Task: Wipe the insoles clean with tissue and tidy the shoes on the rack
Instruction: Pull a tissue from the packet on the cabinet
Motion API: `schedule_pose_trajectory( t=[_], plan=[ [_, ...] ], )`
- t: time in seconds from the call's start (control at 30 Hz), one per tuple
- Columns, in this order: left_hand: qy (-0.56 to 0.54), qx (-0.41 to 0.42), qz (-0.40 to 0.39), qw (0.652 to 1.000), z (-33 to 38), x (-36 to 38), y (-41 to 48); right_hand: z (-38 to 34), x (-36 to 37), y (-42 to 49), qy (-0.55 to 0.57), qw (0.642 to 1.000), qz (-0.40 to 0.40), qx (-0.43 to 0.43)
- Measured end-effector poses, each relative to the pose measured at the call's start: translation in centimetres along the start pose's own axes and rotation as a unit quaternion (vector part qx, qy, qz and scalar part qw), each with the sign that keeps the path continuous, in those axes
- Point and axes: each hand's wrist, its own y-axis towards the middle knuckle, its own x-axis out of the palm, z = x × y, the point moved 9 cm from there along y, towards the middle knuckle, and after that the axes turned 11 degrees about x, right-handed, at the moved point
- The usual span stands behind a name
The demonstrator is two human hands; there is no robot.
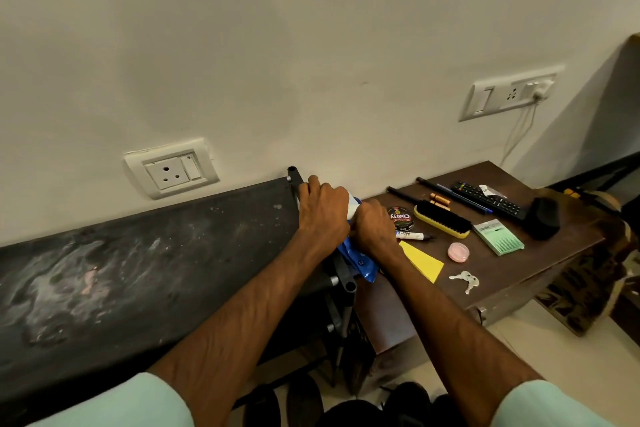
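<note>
Both my hands meet at the right end of the black shoe rack [156, 253]. My left hand [323, 206] curls over the top of a blue and white tissue pack [362, 265]. My right hand [372, 229] grips the same pack from the right side. Most of the pack is hidden under my fingers; only a white end and a blue lower part show. Whether a tissue is being pulled out cannot be seen. Dark shoes [301, 399] stand on the floor below the rack, near the frame's bottom edge. No insole is in view.
A brown wooden table [540, 263] adjoins the rack on the right. It carries a polish tin [400, 217], a yellow shoe brush [441, 218], a marker [414, 236], yellow paper [420, 260], keys [465, 279], a green box [498, 236] and a remote [485, 199].
</note>
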Motion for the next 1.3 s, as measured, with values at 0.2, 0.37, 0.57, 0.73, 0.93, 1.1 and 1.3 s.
schedule_pose_trajectory(
  t=[0.2,0.37,0.57,0.73,0.93,1.1,1.3],
  plan=[
    [0.013,0.032,-0.007,0.999,0.5,0.2,0.9,-0.7,-0.3,-0.3,0.003,0.999,0.011,-0.042],
    [-0.052,0.057,-0.005,0.997,0.5,0.8,1.4,0.2,-0.9,0.4,0.072,0.997,-0.003,-0.028],
    [-0.061,0.050,0.004,0.997,0.3,1.7,2.4,1.4,-3.3,0.5,0.155,0.987,-0.032,-0.023],
    [-0.028,0.038,-0.003,0.999,0.0,1.9,2.7,2.4,-3.9,0.9,0.182,0.982,-0.053,-0.020],
    [-0.044,0.026,0.015,0.999,-0.5,1.8,2.7,3.6,-3.3,0.9,0.293,0.949,-0.119,0.001],
    [-0.037,0.029,0.016,0.999,0.0,1.7,2.6,3.3,-3.1,0.1,0.373,0.914,-0.161,0.010],
    [-0.032,0.026,0.024,0.999,0.1,1.9,2.7,3.6,-3.1,-0.1,0.430,0.881,-0.193,0.040]
  ],
)
